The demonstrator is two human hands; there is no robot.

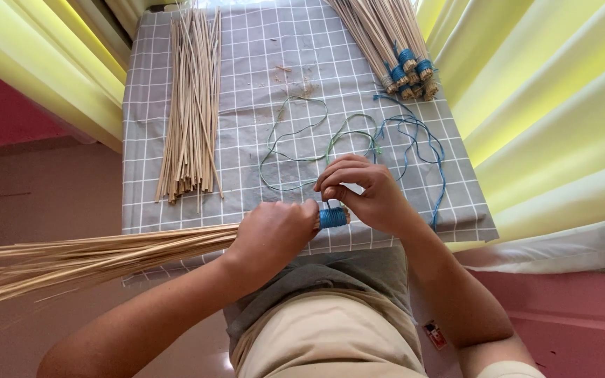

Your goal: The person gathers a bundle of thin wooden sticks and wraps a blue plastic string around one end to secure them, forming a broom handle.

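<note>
My left hand point(274, 234) grips a bundle of thin pale sticks point(92, 255) near its end; the sticks fan out to the left past the table edge. The bundle's end is wrapped in blue cord point(332, 218). My right hand point(367, 192) pinches the cord at that blue wrap, fingers curled over it. Loose green and blue cord point(358, 136) trails from the wrap across the grey checked cloth point(260, 77) on the table.
A loose pile of sticks point(192, 105) lies on the cloth at the left. Finished bundles with blue-wrapped ends point(400, 66) lie at the far right. Yellow curtains point(547, 119) hang on both sides. The floor is reddish-brown.
</note>
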